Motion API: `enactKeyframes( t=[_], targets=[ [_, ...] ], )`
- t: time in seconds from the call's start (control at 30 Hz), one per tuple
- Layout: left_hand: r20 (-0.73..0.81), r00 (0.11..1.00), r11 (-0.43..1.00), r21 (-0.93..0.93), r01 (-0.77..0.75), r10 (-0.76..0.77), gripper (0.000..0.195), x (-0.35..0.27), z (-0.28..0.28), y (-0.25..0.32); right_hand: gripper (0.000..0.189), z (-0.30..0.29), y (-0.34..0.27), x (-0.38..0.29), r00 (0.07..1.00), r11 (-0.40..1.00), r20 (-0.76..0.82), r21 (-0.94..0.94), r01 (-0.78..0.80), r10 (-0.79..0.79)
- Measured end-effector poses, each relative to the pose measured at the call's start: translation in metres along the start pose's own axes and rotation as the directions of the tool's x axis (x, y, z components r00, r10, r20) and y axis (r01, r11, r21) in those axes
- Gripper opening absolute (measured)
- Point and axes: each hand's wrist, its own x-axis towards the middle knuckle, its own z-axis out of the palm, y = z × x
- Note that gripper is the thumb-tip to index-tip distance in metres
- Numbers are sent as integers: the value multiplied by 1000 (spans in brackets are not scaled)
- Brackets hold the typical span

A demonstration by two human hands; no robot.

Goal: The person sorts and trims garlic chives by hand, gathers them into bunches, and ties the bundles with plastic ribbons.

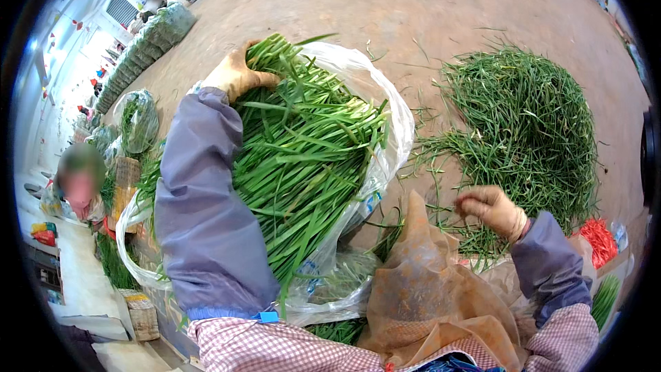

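Observation:
A cream glove covers my left hand (240, 72). Its thumb and fingers grip the cut ends of a bunch of green chive-like stalks (273, 54). Beneath lies a thick stack of the same long leaves (304, 165), filling a clear plastic bag (397, 113) whose mouth is spread wide. My left forearm crosses the bag's left side and hides part of it. Right of the bag, my gloved right hand (488, 209) is raised with bent fingers, slightly blurred. I cannot tell whether anything is between its fingertips. Under it is a heap of loose green trimmings (521, 129) on the floor.
A stained, translucent brown apron (413, 289) covers my knee. Red ties (596, 243) lie at the right, near more green stalks (607, 294). At the left are a person (80, 181), a filled bag (137, 121) and a long row of full bags (144, 46).

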Motion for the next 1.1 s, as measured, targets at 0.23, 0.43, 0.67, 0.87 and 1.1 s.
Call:
enactKeyframes(
  t=[0.23, 0.43, 0.67, 0.87, 1.1],
  targets=[
    [-107, 993, 973, -215, -80, 58, 85, -26, -30, -21, 35, 41, -150, 87, 906, 823, -150, 380, 422, -396],
    [-207, 969, 975, -141, -169, 138, 82, -44, -26, -1, 72, 115, -203, 184, 890, 851, 16, 302, 430, -455],
    [-265, 962, 989, 115, 95, -62, 71, -72, 8, 39, 101, 166, -207, 221, 753, 446, -63, 771, 453, -655],
    [-415, 895, 937, 348, -11, 164, 70, -109, 44, 12, 95, 180, -202, 187, 690, 486, -74, 655, 578, -720],
    [-550, 825, 985, -27, -172, 129, 68, -122, 58, -17, 52, 185, -225, 184, 629, 613, 157, 489, 620, -762]
  ],
)
